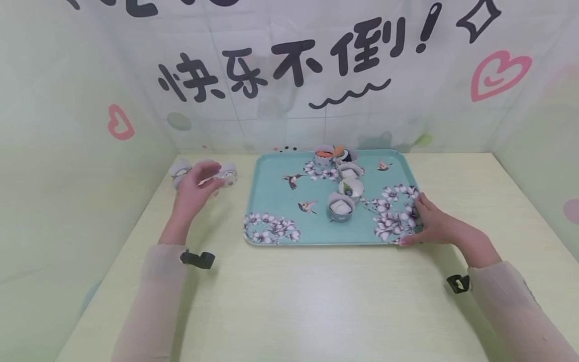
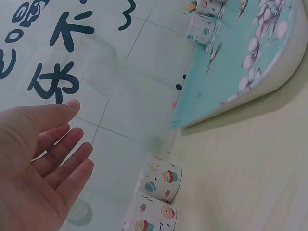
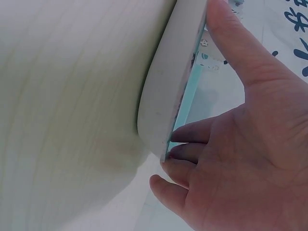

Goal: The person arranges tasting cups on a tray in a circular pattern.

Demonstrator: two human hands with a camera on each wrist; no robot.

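Observation:
My left hand [image 1: 193,190] hovers at the left, fingers loosely spread and nothing in them. Behind and beside it stand several small patterned paper cups [image 1: 229,176]; the hand partly hides them in the head view. In the left wrist view, two of these cups [image 2: 163,180] show cupcake prints. My right hand [image 1: 436,225] holds the front right corner of a turquoise tray [image 1: 273,188], thumb on the front edge and fingers over the right rim. On the tray, similar cups stand in a rough line, including one with a white piece [image 1: 341,207] and one with a green leaf [image 1: 348,188].
At the tray's back are a cup with orange food [image 1: 323,155] and a dark roll [image 1: 345,156]. A printed cloth wall [image 1: 289,115] rises behind the pale wooden table [image 1: 289,301], with more cloth on both sides. Flowers and birds are printed on the tray.

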